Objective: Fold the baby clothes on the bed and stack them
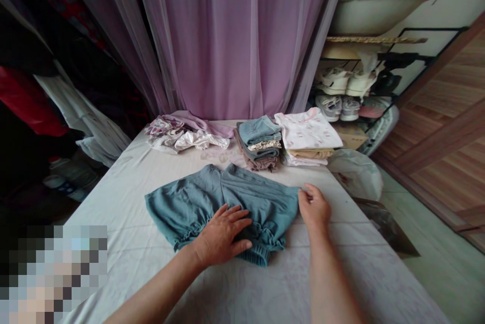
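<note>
A pair of teal-grey cotton shorts [257, 197] with ruffled leg cuffs lies flat on a white bedsheet [333, 258]. My left hand [222, 237] rests palm down on the lower middle of the shorts, fingers spread. My right hand [313, 207] pinches the shorts' right corner between fingertips and thumb. Beyond the shorts stand a folded stack of denim-blue and brown clothes [259, 144] and a folded stack topped by a pale pink garment [306, 134]. A crumpled heap of light clothes [185, 134] lies at the far left.
A lilac curtain [227, 36] hangs behind the bed. Shoes on a rack [335, 94] and a cardboard box [352, 137] stand at the far right, with a white plastic bag [356, 175] beside the bed. Dark hanging clothes [34, 96] fill the left side.
</note>
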